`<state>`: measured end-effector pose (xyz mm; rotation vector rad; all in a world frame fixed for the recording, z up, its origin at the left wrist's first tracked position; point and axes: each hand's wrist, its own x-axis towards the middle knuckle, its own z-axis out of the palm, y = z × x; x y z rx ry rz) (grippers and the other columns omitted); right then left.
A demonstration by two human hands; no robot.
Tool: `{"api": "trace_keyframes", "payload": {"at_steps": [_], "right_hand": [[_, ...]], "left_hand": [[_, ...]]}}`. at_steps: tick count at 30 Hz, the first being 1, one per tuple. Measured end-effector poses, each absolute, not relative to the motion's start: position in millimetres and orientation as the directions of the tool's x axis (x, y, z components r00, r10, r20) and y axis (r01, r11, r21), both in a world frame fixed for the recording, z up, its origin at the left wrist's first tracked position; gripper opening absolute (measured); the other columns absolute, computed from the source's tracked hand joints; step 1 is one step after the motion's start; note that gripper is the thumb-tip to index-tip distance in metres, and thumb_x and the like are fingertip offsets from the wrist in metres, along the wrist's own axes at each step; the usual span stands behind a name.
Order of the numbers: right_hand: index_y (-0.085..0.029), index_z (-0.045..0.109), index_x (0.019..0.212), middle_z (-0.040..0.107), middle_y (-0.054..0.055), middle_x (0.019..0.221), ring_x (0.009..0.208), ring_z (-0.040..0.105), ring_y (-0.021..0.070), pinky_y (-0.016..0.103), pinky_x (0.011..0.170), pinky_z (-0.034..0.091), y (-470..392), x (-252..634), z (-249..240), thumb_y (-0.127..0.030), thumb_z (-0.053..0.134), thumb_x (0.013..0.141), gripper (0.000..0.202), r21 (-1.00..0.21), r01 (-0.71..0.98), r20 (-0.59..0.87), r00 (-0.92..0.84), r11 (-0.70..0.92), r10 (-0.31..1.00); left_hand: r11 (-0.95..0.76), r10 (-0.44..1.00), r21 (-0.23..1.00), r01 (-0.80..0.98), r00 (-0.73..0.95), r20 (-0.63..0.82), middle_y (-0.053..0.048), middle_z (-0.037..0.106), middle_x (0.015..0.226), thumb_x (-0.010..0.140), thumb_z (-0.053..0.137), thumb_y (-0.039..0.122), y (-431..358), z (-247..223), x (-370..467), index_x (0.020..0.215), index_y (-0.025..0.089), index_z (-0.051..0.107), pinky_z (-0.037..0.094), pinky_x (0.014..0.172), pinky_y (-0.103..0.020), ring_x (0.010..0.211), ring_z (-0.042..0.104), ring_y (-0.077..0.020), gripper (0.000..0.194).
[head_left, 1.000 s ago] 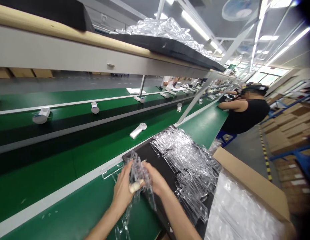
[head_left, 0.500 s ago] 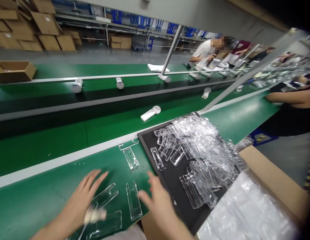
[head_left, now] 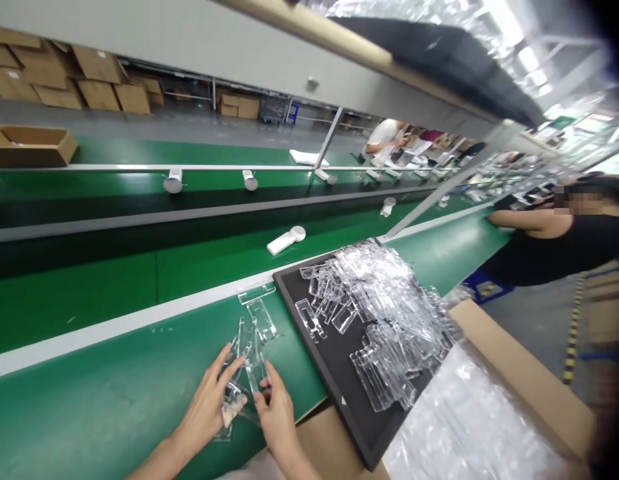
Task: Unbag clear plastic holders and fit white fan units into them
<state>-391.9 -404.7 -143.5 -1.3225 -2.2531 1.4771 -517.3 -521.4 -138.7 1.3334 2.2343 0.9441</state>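
Toward the near edge of the table (head_left: 114, 407), the left hand (head_left: 204, 397) and right hand (head_left: 278, 410) grip clear frames (head_left: 253, 377), perhaps several, overlapping too much to count. Two loose frames (head_left: 263, 320) lie by the far left corner of one black tray (head_left: 334, 357), which holds heaped frames (head_left: 376, 287); one carton (head_left: 519, 363) contains clear plastic (head_left: 469, 417).

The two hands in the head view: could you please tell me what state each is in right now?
Left hand: fingers curled against clear plastic pieces; whether gripping cannot be told.
Right hand: closed, holding a clear plastic piece.
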Motion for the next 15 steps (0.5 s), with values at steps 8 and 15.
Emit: {"api": "trace_keyframes", "payload": {"at_steps": [8,15], "right_hand": [[-0.014,0.056,0.12,0.065,0.003,0.079,0.063,0.059,0.0162,0.027,0.058,0.048,-283,-384,-82,-0.041,0.058,0.073,0.054,-0.961,0.275,-0.159,-0.448,-0.034,0.88],[-0.014,0.064,0.1,0.068,0.012,0.088,0.084,0.063,0.0267,0.038,0.076,0.043,-159,-374,-37,-0.022,0.042,0.082,0.03,-0.434,0.877,-0.001,-0.232,0.208,0.973]], "left_hand": [[-0.06,0.954,0.734,0.676,-0.176,0.241,-0.014,0.02,0.151,0.084,0.053,0.026,-375,-68,-520,0.135,0.029,0.033,0.041,0.101,-0.043,0.128,0.041,-0.0281,0.055],[-0.002,0.992,0.634,0.774,-0.079,0.1,-0.018,0.014,0.153,0.072,0.067,0.046,-303,-37,-564,0.142,0.027,0.031,0.024,0.106,-0.059,0.138,0.016,-0.0388,0.08]]}}
